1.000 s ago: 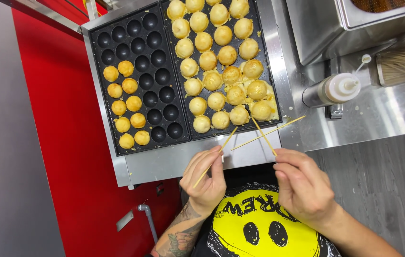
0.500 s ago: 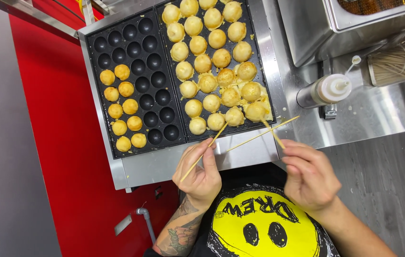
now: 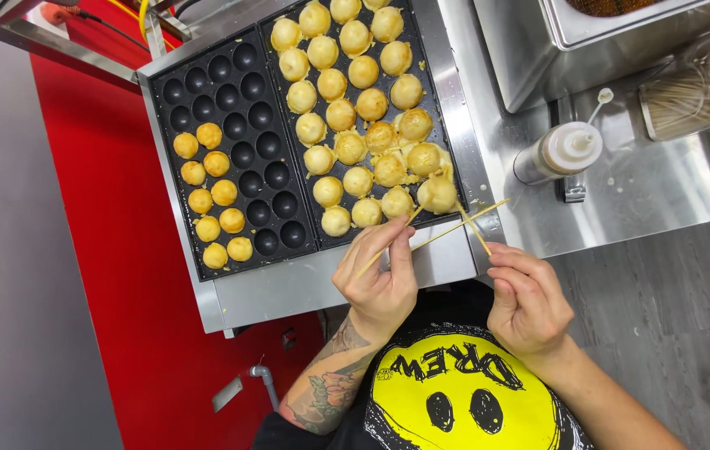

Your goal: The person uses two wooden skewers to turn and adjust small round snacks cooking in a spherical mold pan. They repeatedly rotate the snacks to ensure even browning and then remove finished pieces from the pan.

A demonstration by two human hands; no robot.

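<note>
My left hand (image 3: 378,279) and right hand (image 3: 526,296) each pinch a wooden skewer (image 3: 453,229) at the griddle's (image 3: 230,287) near edge, tips probing golden dough balls (image 3: 437,193); excessive pressure could tear one.

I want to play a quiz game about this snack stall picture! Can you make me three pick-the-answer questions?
1. Where is the squeeze bottle?
A. On the steel counter, right of the griddle
B. On the floor
C. Inside a pan

2. What colour is the panel left of the griddle?
A. Blue
B. Green
C. Red

3. What is the left hand doing?
A. Lying flat and open
B. Pinching a wooden skewer
C. Gripping a spoon

Answers:
1 A, the bottle lies on shiny metal beside the griddle.
2 C, the surface there is bright red.
3 B, its fingers close on a thin stick that points at the dough balls.
</note>
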